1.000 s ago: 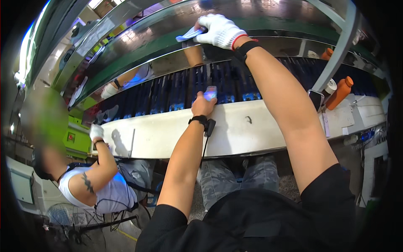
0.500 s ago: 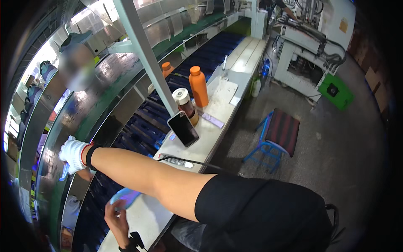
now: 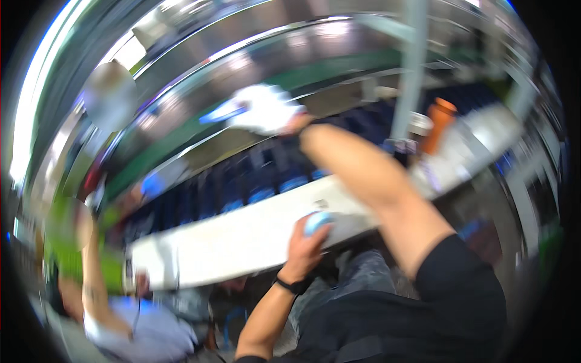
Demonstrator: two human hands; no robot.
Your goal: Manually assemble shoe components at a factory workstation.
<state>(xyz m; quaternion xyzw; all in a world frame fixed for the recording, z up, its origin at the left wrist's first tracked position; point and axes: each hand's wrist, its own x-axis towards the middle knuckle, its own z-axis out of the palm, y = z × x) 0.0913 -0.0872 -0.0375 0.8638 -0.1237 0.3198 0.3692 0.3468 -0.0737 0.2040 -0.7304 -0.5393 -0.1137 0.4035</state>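
My left hand (image 3: pixel 304 245), bare with a black wristband, is closed around a rounded, shiny light-blue piece (image 3: pixel 318 222) over the white bench's edge. I cannot make out its kind. My right hand (image 3: pixel 261 109), in a white glove with a black band behind it, reaches out beyond the dark roller track to the green conveyor. A pointed blue thing (image 3: pixel 224 113) sticks out leftward from the glove. Motion blur hides whether it is held or part of the glove, and smears the fingers.
A white bench top (image 3: pixel 212 257) runs along the dark roller track (image 3: pixel 242 181). Beyond lies a green conveyor belt (image 3: pixel 333 71). An upright post (image 3: pixel 411 66), a white-lidded jar (image 3: pixel 419 124) and an orange bottle (image 3: pixel 439 124) stand at right. A co-worker's arm (image 3: pixel 94 272) is at lower left.
My view has swung left, bringing the co-worker into sight. The bottle and post now appear farther right. Both my hands appear farther right in view; the light-blue piece stays in my left hand.
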